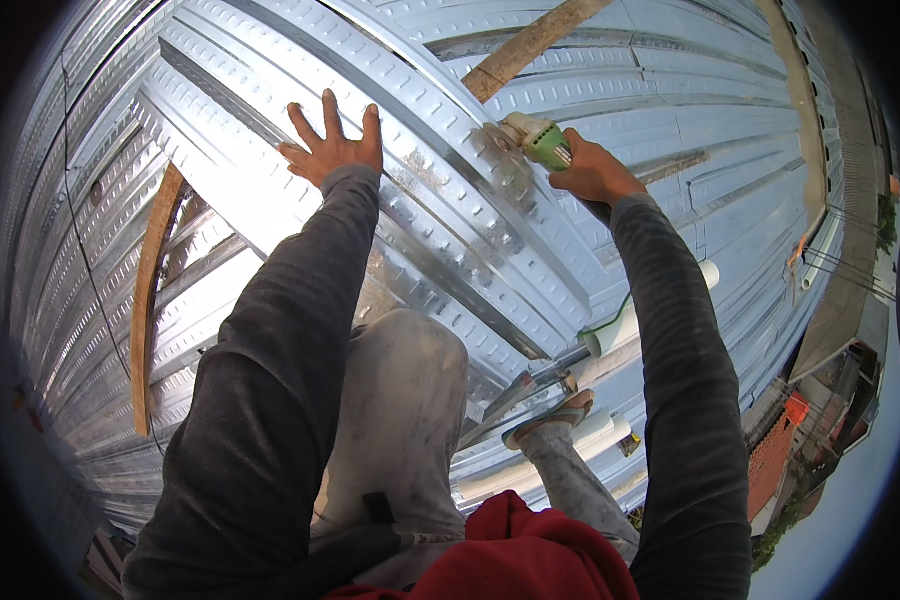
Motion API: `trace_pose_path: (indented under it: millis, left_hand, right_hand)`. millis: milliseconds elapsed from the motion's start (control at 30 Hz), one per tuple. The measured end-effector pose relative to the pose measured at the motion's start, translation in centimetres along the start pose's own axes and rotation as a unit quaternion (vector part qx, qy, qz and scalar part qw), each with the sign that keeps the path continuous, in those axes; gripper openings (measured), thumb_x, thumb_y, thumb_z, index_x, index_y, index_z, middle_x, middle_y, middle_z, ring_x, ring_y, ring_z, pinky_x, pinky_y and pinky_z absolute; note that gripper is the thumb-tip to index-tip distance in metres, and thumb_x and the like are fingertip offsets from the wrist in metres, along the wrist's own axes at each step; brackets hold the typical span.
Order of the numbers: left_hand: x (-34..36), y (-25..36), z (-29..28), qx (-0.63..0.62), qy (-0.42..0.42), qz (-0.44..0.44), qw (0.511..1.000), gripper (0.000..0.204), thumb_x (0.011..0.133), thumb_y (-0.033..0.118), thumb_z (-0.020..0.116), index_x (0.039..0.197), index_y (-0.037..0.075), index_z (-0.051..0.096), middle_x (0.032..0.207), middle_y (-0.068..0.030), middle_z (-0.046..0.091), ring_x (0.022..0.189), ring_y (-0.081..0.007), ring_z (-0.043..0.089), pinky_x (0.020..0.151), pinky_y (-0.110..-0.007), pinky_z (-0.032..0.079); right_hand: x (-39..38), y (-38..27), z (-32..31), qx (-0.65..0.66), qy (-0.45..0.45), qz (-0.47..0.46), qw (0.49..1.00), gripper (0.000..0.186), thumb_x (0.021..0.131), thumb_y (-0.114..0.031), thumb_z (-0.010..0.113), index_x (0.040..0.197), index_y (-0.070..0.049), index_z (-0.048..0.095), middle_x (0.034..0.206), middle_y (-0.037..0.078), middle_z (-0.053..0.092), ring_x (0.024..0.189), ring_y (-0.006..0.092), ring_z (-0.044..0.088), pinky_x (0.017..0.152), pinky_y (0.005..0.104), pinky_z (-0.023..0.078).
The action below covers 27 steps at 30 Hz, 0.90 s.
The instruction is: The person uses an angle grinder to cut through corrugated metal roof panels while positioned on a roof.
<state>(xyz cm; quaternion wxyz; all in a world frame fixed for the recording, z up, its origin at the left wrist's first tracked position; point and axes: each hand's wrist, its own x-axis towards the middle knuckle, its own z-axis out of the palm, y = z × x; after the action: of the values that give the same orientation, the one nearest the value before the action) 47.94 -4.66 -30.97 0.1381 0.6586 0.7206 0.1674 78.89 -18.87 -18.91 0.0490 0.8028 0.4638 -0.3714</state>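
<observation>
My left hand [336, 145] rests with spread fingers on a ribbed, dimpled galvanized metal deck sheet [420, 165], left of centre. My right hand [595, 168] grips a green angle grinder [546, 145]. The grinder's disc end is at the sheet's raised rib, right of my left hand, with a dull mark around it. Whether the disc touches the metal, I cannot tell. My bent knee [410, 370] is on the sheets below.
Wooden planks [518, 56] lie at upper middle and at left [155, 280]. A black cable [85, 250] crosses the left side. White pipes [605, 330] lie by my sandalled foot [560, 413]. The deck's edge, rebar and brickwork [770, 460] show at right.
</observation>
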Motion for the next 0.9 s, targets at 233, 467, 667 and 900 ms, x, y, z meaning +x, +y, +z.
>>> trace_pose_path:
  millis: [233, 467, 667, 900]
  left_hand:
    - [0.0, 0.0, 0.0, 0.009, -0.014, -0.009, 1.000, 0.082, 0.086, 0.077, 0.055, 0.158, 0.040, 0.042, 0.173, -0.0090, 0.013, 0.151, -0.0623, 0.008, 0.118, -0.077, 0.016]
    - [0.0, 0.1, -0.3, -0.008, -0.008, -0.007, 1.000, 0.081, 0.086, 0.077, 0.056, 0.158, 0.039, 0.044, 0.173, -0.0092, 0.014, 0.152, -0.0620, 0.008, 0.119, -0.076, 0.015]
    - [0.0, 0.0, -0.1, -0.004, -0.007, -0.009, 1.000, 0.081, 0.087, 0.077, 0.055, 0.157, 0.040, 0.044, 0.173, -0.0095, 0.014, 0.151, -0.0626, 0.008, 0.119, -0.076, 0.015]
    - [-0.1, 0.2, -0.2, -0.004, -0.014, -0.011, 1.000, 0.081, 0.087, 0.077, 0.054, 0.158, 0.039, 0.043, 0.173, -0.0096, 0.013, 0.151, -0.0628, 0.009, 0.119, -0.076, 0.015]
  right_hand:
    - [-0.8, 0.7, 0.1, 0.001, -0.014, 0.022, 1.000, 0.088, 0.074, -0.027, 0.074, 0.151, 0.001, 0.041, 0.125, 0.030, 0.067, 0.118, 0.0414, 0.066, 0.102, 0.0427, 0.050]
    - [-0.8, 0.2, -0.2, -0.005, -0.036, 0.030, 0.999, 0.096, 0.074, -0.027, 0.074, 0.157, 0.000, 0.035, 0.130, 0.030, 0.065, 0.121, 0.0410, 0.065, 0.103, 0.0419, 0.050]
    - [-1.3, 1.1, 0.2, -0.001, -0.012, 0.023, 1.000, 0.085, 0.075, -0.027, 0.074, 0.149, 0.001, 0.042, 0.126, 0.030, 0.067, 0.118, 0.0415, 0.066, 0.101, 0.0434, 0.050]
    - [-1.7, 1.3, 0.4, -0.012, 0.000, 0.024, 1.000, 0.078, 0.077, -0.026, 0.075, 0.144, 0.000, 0.045, 0.123, 0.030, 0.068, 0.114, 0.0424, 0.068, 0.099, 0.0446, 0.051]
